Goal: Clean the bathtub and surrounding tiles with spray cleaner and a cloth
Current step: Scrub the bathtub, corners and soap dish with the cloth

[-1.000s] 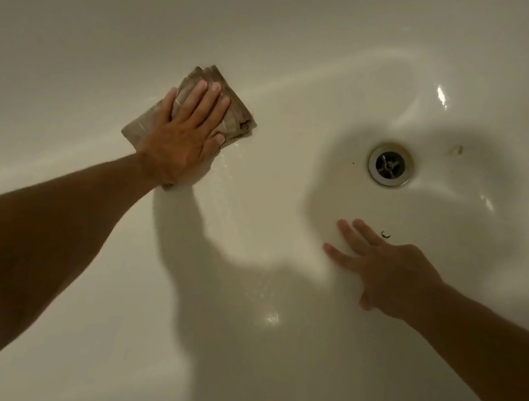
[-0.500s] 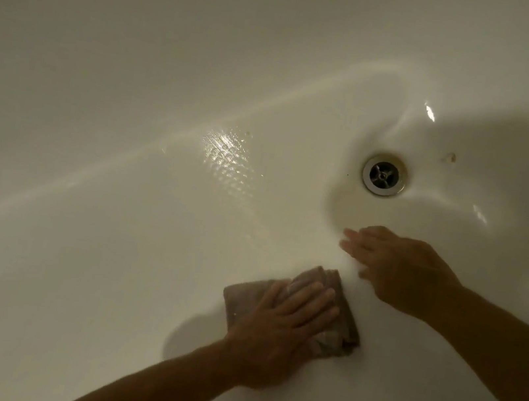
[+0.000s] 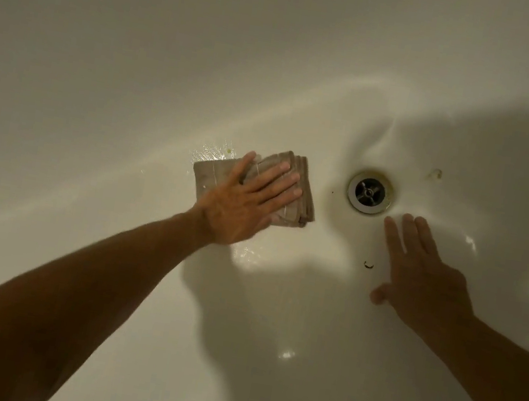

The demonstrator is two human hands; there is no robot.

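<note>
Cloth (image 3: pixel 255 183) under flat left hand (image 3: pixel 248 204)

On the tub floor (image 3: pixel 274 306), the cloth (image 3: pixel 211 174) lies left of the drain (image 3: pixel 370 191).

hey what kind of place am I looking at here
Most likely the inside of a bathtub in a bathroom: a glossy white curved basin, a round metal drain with a cross strainer, and a left hand pressing a folded beige cloth onto it.

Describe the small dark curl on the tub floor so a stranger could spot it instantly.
Start at the round metal drain in the white bathtub. Drop toward the camera, just left of the right hand. The curled dark speck lies there, darker and thinner than the brownish stain beyond the drain.
</note>
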